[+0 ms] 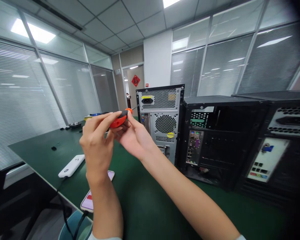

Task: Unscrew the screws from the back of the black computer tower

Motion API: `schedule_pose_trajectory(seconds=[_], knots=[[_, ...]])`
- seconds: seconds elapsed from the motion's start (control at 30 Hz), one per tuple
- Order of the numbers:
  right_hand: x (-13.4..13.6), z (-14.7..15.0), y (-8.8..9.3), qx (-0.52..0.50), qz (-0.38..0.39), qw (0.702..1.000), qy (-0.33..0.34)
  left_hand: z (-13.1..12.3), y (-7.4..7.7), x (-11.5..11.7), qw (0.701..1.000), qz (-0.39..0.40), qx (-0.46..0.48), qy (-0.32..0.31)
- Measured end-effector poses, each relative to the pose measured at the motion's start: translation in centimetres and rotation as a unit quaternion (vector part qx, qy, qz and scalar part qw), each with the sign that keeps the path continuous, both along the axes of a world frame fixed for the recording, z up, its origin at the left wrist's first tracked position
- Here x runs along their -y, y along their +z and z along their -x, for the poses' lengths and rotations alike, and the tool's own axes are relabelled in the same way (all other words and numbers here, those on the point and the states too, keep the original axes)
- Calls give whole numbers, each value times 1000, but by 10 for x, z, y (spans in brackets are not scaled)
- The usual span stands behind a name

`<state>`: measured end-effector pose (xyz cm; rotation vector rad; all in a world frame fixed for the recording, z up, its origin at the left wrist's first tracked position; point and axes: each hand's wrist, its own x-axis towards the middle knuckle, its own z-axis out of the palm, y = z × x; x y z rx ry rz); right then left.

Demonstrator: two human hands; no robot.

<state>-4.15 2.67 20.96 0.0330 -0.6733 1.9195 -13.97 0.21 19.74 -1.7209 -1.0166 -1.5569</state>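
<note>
A red and black screwdriver [118,120] is held up between my hands, its thin shaft pointing right at the upper left edge of the computer case [165,111]. Contact between tip and case cannot be made out. My left hand [97,130] has its fingers wrapped around the handle's rear. Closed on the front end, near the orange collar, is my right hand [135,138], with its thumb on top and other fingers partly hidden behind the handle. The case stands upright with its rear panel, power socket and fan grille facing me.
Two more black computer cases, one open-backed [222,140] and one at far right [287,143], stand alongside. A white power bank [72,166] and a phone [87,201] lie left on the green table [142,200]. A metal dish [75,124] sits farther back; a teal bin [73,226] is below the edge.
</note>
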Motion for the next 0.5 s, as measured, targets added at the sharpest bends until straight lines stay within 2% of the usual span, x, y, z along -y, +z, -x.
schedule_pose_trajectory(seconds=[0.13, 0.3, 0.4, 0.5], knots=[[-1, 0, 2, 11, -15, 1000, -5, -3, 1, 3, 1000, 7, 6, -1], [1, -4, 7, 57, -25, 998, -18, -9, 1, 9, 997, 60, 53, -11], [1, -7, 8, 79, -21, 996, -21, -15, 0, 7, 993, 85, 78, 12], [-2, -8, 7, 74, -19, 997, -21, -23, -1, 4, 991, 64, 106, 40]])
